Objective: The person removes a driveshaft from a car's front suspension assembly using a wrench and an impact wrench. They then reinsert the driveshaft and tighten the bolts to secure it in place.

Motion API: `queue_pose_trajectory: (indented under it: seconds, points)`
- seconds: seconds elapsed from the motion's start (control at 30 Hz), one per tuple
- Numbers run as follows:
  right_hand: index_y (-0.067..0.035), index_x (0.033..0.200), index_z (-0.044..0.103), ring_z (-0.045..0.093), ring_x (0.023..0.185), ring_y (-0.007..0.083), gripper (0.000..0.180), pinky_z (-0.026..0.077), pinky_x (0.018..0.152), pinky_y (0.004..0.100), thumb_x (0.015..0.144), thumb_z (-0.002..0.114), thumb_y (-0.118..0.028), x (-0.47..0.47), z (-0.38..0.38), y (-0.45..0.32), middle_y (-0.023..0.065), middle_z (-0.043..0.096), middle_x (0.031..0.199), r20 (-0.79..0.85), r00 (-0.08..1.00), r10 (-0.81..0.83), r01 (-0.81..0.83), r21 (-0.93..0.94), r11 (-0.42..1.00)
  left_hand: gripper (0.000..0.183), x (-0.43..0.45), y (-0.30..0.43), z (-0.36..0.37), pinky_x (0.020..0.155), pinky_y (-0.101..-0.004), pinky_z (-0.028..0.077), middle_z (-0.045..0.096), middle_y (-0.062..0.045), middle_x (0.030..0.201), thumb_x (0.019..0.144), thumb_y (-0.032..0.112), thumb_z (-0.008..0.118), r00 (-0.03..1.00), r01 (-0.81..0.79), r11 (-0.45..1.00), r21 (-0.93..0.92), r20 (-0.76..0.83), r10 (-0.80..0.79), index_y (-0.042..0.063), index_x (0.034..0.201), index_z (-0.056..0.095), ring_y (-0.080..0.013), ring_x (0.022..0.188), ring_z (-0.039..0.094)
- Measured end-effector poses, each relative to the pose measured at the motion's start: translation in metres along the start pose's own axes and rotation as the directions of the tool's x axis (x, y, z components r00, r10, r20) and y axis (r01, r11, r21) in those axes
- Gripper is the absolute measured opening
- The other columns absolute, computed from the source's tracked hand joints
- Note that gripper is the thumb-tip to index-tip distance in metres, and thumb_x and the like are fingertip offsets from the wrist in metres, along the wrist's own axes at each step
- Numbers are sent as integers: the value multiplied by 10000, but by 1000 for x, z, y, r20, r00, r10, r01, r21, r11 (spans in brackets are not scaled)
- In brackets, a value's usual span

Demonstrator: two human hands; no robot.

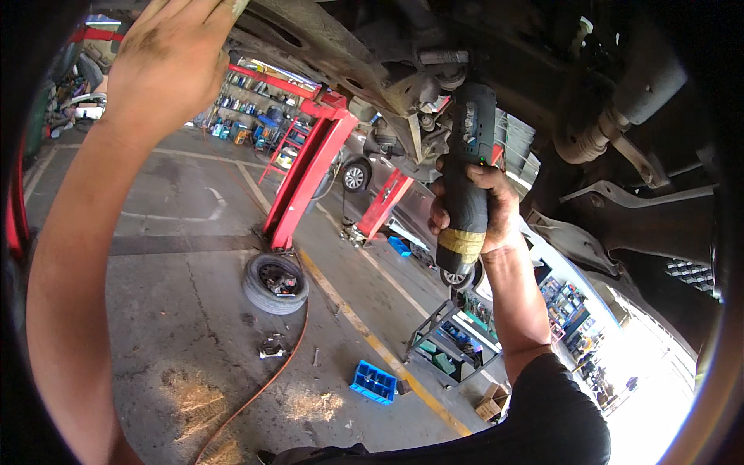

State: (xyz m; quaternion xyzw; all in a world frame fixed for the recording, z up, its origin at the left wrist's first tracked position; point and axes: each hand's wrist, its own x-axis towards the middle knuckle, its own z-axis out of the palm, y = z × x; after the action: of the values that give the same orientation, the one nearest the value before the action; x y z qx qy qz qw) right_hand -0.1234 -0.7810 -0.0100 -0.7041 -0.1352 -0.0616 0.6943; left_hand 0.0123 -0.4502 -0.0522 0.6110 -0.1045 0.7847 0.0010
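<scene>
My right hand (488,203) is wrapped around the grip of a black cordless power tool (468,133), a ratchet or driver by its shape, with yellow tape near its lower end. The tool's upper end is raised against the dark underside of a lifted vehicle, beside a metal joint and bolt area (444,72); the exact contact is hidden. My left hand (168,64) is raised at the upper left, close to the long metal underbody member (331,40). Its fingertips run past the top edge of the picture, so whether it holds anything is not visible.
A red lift post (311,174) stands ahead. On the floor are a wheel with tire (276,293), an orange hose (279,372), a blue divided bin (374,382) and a cardboard box (491,402). A tool cart (453,343) stands right. Exhaust parts (604,131) hang at upper right.
</scene>
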Motion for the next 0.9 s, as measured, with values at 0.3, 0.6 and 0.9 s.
queue_pose_trajectory:
  seconds: [0.3,0.6,0.9]
  points:
    - [9,1141,501,592,559,328,479,498,570,485,776,605,-285,-4,-5,-7,173,588,824,12,1000,12,-13,14,1000,505,0,-3,8,1074,-445,366,568,-219,1242,657,145,580,995,-30,996,-84,-94,22,-69,1113,598,-318,1228,509]
    - [21,1141,493,596,548,318,486,516,543,476,767,606,-267,-1,-5,-6,168,577,819,16,1000,-23,24,-34,999,504,-3,-8,16,1085,-454,353,562,-211,1263,676,155,566,992,-39,998,-42,-125,33,-55,1134,600,-314,1230,509]
    - [22,1144,485,596,552,321,490,516,537,485,764,607,-263,0,-11,-7,164,570,817,36,999,-31,32,-39,999,550,-3,-4,7,1113,-446,313,540,-205,1296,677,168,570,1000,-16,999,-40,11,16,-52,1181,580,-301,1269,472]
